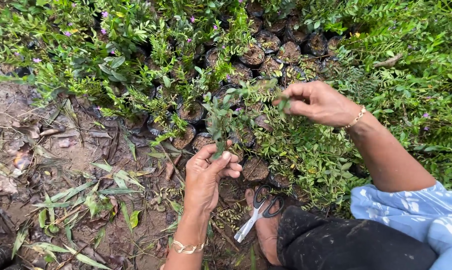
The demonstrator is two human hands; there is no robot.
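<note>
My left hand [209, 172] pinches the lower end of a small leafy cutting [219, 117] between thumb and fingers, holding it upright. My right hand [320, 102] is raised to the right of it, fingertips closed on a thin green sprig [266, 90] that runs toward the cutting's top. Both wrists carry gold bracelets. Below the hands, black-handled scissors [260, 210] rest on my bare foot [266, 227].
Rows of small black soil-filled nursery bags [253, 55] with young plants fill the upper middle. Dense green shrubs with tiny purple flowers [106, 50] surround them. Bare muddy ground with dry leaves [51, 165] lies on the left. My dark trouser leg [346, 242] is at the bottom right.
</note>
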